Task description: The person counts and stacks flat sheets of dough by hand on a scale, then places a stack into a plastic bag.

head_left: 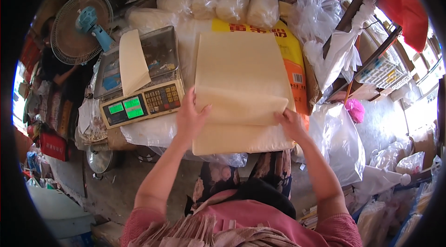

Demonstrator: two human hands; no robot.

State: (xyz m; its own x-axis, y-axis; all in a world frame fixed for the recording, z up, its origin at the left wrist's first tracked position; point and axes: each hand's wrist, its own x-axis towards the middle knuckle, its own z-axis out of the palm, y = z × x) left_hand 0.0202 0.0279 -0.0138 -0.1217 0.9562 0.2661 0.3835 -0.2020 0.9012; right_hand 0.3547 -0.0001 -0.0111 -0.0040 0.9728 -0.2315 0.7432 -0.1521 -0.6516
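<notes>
A stack of thin tan sheets (241, 61) lies in front of me, its near edge towards my lap. Across its middle the top sheet (246, 105) is bent into a raised fold. My right hand (291, 124) pinches the sheet at the right end of this fold. At the stack's left edge rests my left hand (191, 114), fingers stretched upward and thumb apart over the sheet. Left of the stack stands a digital scale (151, 100) with lit green displays. One tan sheet (132, 61) lies across the scale's metal pan (165, 45).
Several filled clear bags (232, 1) line the table's back. A yellow and orange printed sack (297, 73) lies under the stack. At far left stands a fan (86, 22), with a person (60, 73) partly visible behind. Clear plastic (339, 140) hangs at right, below a rack (383, 68).
</notes>
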